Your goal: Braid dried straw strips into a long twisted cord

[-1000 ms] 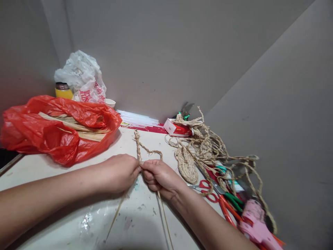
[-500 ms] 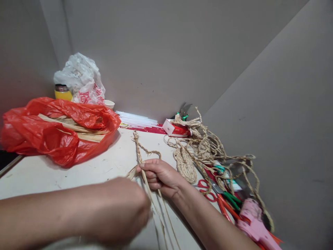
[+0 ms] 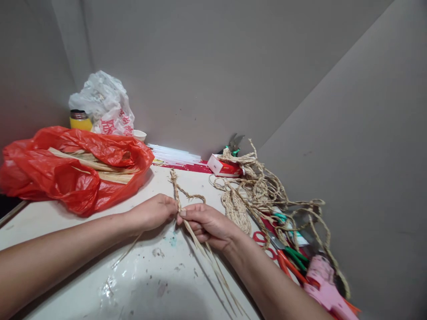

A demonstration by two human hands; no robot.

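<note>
A short braided straw cord (image 3: 176, 189) lies on the white table, its finished part pointing away from me. My right hand (image 3: 203, 222) is closed, pinching the cord's near end between thumb and forefinger. Loose straw strands (image 3: 213, 262) trail from it toward me. Just left of that pinch, my left hand (image 3: 155, 213) is closed on a straw strand, part of which shows below the wrist. The two hands' fingertips almost meet at the braid. A thin twisted tail bends off to the right behind my right hand.
At the left, a red plastic bag (image 3: 80, 186) holds dry straw. Braided rope (image 3: 267, 191) heaps on the right, beside a coiled woven sole-shaped piece (image 3: 236, 211), red-handled scissors (image 3: 260, 240) and a pink glue gun (image 3: 323, 280). White glue sticks (image 3: 173, 154) lie at the back.
My left hand has moved up and away from me, from the blurred near position to the braid beside my right hand. My right hand keeps its pinch in about the same place.
</note>
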